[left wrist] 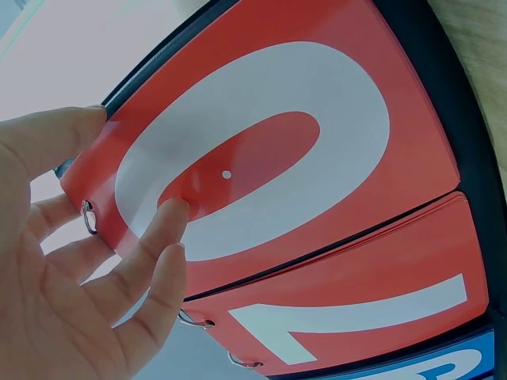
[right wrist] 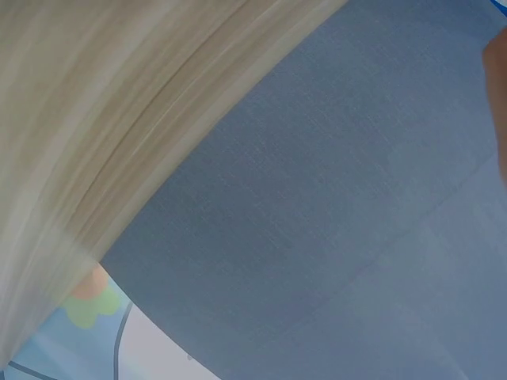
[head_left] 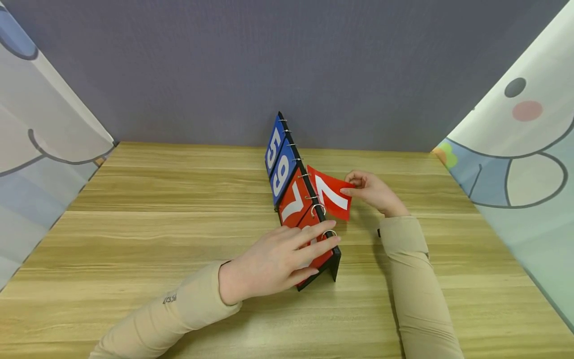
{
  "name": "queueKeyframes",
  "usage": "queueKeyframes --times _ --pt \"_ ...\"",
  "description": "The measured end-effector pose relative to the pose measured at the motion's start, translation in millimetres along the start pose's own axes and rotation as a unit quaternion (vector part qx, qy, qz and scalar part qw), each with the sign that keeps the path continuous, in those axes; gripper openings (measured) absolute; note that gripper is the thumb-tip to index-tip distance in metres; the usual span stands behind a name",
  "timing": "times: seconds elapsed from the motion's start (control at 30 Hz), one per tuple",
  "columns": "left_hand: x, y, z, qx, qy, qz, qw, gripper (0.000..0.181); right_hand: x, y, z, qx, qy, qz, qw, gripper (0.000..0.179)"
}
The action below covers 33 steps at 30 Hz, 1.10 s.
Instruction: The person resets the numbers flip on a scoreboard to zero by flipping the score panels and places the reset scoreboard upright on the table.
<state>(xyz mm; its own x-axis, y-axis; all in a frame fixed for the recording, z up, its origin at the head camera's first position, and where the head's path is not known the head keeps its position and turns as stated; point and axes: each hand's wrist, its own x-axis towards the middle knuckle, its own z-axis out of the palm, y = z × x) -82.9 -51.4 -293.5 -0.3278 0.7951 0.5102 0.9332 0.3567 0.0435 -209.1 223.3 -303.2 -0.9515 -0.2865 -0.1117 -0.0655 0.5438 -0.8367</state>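
Two blue cards with white numerals [head_left: 281, 172] and two red cards with white numerals [left wrist: 261, 142] are hanging in a row on the black tabletop flip scoreboard [left wrist: 445, 87], whose silver metal rings [head_left: 318, 209] are running along its top edge. The nearest red one is showing a 0, its neighbour a 7. The scoreboard is standing on the pale wood-grain table [head_left: 170, 199], its far end pointing toward the dark grey panel [head_left: 224, 75] that is bounding the back; printed cartoon sheets [head_left: 520, 114] are walling both sides. Wide stretches of wood are showing left and right of the scoreboard. On its right side, a red rectangular card with a white 7 [head_left: 329, 194] is standing out from the ring edge, smooth and slightly bowed. The right hand [head_left: 371, 192] is pinching its outer edge between thumb and fingers. The left hand [head_left: 280, 259] is spreading its nearly straight fingers over the near end, some reaching past the ring edge, others touching the 0.
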Motion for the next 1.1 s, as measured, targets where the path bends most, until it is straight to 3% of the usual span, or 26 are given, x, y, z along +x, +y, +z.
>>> queueKeyframes --times 0.27,0.43,0.5,0.57,0.73,0.97,1.1 --pt "-0.8 0.2 0.2 -0.010 -0.009 -0.005 0.9999 0.062 -2.4 -1.2 -1.5 0.005 0.038 0.000 0.9993 0.019" --pt "-0.8 -0.3 1.6 -0.006 -0.006 -0.003 1.0000 0.061 -5.5 -3.4 -6.6 0.015 0.035 0.011 0.9992 0.021" --pt "-0.7 -0.4 1.5 -0.005 -0.004 -0.003 1.0000 0.061 -7.2 -4.8 -8.9 0.036 0.033 0.012 0.9987 0.019" --pt "-0.5 -0.2 0.9 -0.005 -0.005 -0.003 1.0000 0.061 -8.8 -5.7 -10.9 0.091 0.028 0.005 0.9954 0.015" --pt "-0.4 0.3 -0.1 -0.004 -0.007 -0.005 1.0000 0.061 -15.2 -11.1 -15.4 0.253 0.007 -0.032 0.9670 0.015" --pt "-0.6 -0.1 -0.4 -0.009 -0.015 -0.009 0.9998 0.062 -28.2 -28.5 -19.6 0.344 0.002 -0.097 0.9338 0.022" --pt "-0.7 -0.2 -1.1 -0.011 -0.016 -0.008 0.9998 0.062 -36.0 -40.1 -18.0 0.382 0.026 -0.150 0.9115 0.027"
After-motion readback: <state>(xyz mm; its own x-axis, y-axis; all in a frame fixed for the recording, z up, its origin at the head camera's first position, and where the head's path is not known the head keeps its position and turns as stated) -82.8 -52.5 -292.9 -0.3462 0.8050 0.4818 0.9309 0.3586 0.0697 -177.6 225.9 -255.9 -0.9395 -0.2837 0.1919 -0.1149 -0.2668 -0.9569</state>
